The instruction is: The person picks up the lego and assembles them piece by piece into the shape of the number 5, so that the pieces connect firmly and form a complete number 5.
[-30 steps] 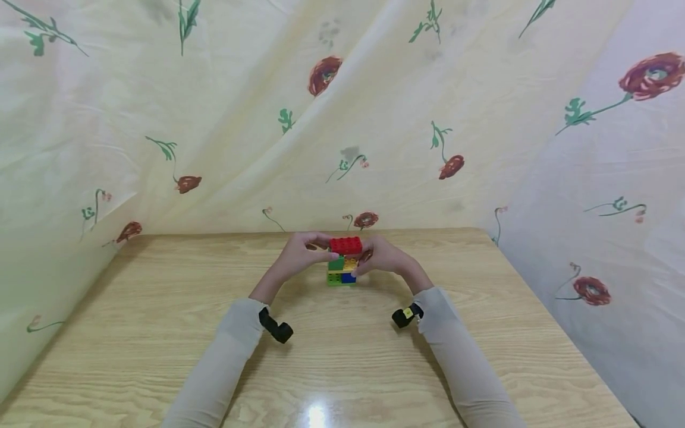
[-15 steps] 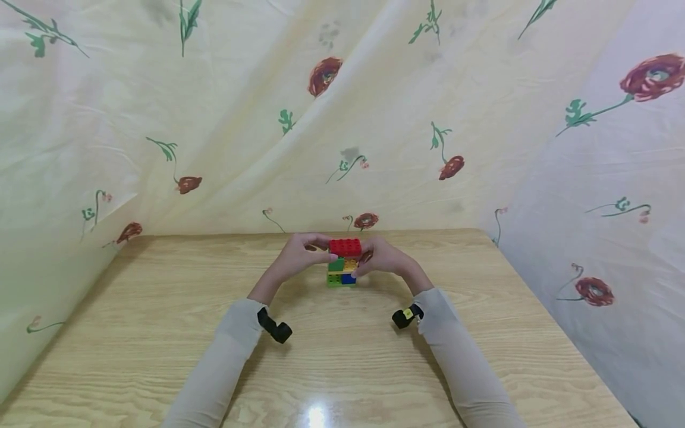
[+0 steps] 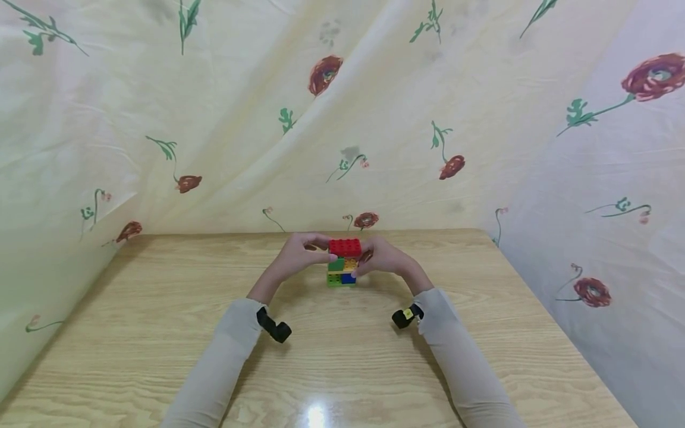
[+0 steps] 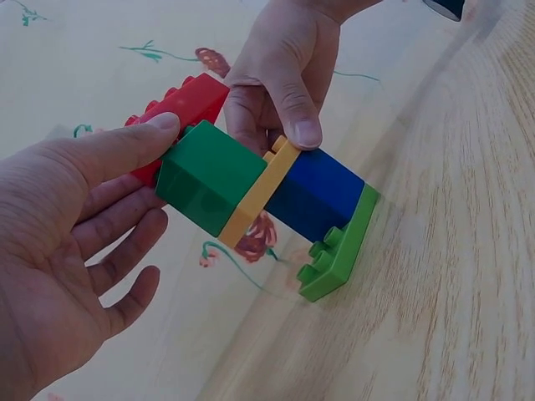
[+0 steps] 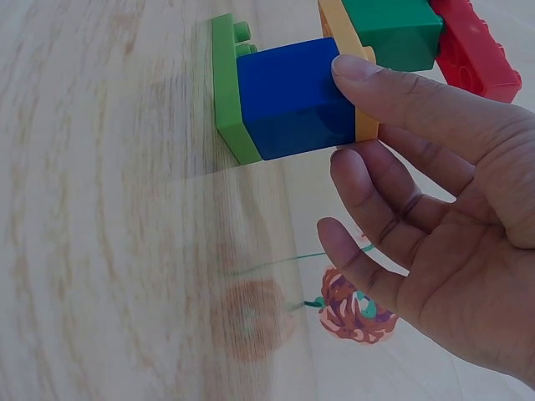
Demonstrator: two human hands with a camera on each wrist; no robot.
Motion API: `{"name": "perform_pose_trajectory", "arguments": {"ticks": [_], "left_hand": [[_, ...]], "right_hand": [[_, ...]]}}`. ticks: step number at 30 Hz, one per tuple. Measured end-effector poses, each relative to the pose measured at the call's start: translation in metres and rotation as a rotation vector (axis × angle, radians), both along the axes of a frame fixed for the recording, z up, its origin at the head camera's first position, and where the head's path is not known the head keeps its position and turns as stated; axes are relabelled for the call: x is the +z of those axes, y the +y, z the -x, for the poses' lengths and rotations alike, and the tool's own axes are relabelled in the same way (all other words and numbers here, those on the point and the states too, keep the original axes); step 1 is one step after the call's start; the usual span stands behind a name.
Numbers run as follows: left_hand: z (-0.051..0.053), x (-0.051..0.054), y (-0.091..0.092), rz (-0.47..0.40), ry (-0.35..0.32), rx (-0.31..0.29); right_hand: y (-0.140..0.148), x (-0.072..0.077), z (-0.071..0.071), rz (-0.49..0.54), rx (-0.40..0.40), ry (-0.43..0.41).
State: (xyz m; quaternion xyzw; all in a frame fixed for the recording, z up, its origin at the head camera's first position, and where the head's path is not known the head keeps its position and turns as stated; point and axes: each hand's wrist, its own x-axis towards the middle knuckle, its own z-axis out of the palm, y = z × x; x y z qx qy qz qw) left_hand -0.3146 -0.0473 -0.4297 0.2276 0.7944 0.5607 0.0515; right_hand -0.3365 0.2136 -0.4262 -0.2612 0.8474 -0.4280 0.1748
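A small stack of toy building bricks stands on the wooden table. Its base is a light green plate (image 4: 343, 259), with a blue brick (image 4: 318, 196) on one side of it. Across the blue brick lies a yellow plate (image 4: 257, 199), and a green brick (image 4: 209, 175) sits on that plate's left half. Topmost is a red brick (image 3: 345, 247), overhanging to the right. My left hand (image 3: 301, 257) pinches the red brick, its thumb at the seam with the green one. My right hand (image 3: 387, 257) pinches the blue brick and yellow plate, partly hiding them; its lower fingers touch nothing.
The light wood table (image 3: 342, 368) runs back to a cream cloth (image 3: 235, 119) printed with red flowers, which hangs behind and along both sides. A black wrist camera (image 3: 274, 326) sits on the left sleeve cuff, another black camera (image 3: 407, 315) on the right.
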Motion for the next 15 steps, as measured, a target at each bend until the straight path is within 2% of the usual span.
{"name": "perform_pose_trajectory", "arguments": {"ticks": [15], "left_hand": [[0.0007, 0.0002, -0.0017, -0.019, -0.007, -0.017]], "right_hand": [[-0.0004, 0.0023, -0.0022, 0.001, 0.005, 0.007]]}}
